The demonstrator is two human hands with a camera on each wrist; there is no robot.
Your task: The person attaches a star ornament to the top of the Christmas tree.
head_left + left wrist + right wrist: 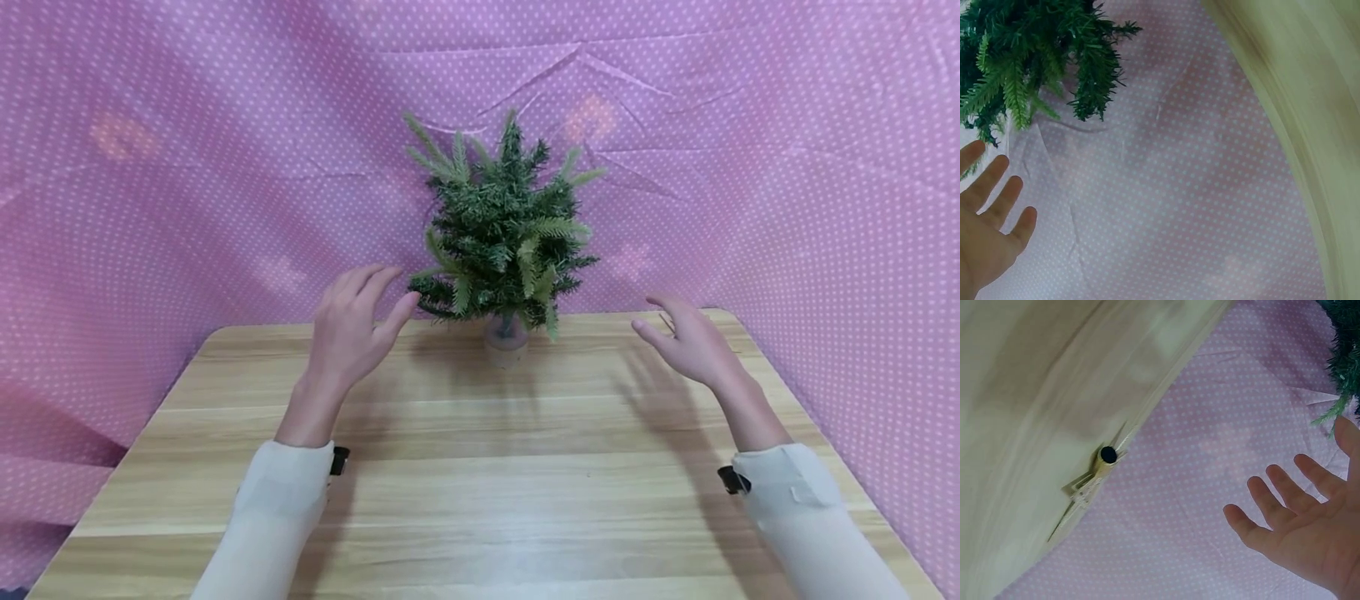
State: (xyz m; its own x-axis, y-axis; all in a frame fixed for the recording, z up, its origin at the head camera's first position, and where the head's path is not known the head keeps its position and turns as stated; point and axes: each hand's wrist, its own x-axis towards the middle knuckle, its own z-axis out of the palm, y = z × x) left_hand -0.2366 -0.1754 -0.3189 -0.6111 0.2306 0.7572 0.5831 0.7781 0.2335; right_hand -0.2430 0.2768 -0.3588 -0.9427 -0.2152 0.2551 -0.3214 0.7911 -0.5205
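On the bench, near its back edge, a tree leaves right fingers more room than left fingers, all spread, empty.

From the head camera, I find a small item by the tabletop's far right corner mostly hidden behind the right fingers; the right wrist feed blurs it, and I cannot identify it. The tree is cropped at the left wrist view's top and left. The left fingers are partly cut off there, thumb out of frame. The tabletop's near edge falls below my head view.
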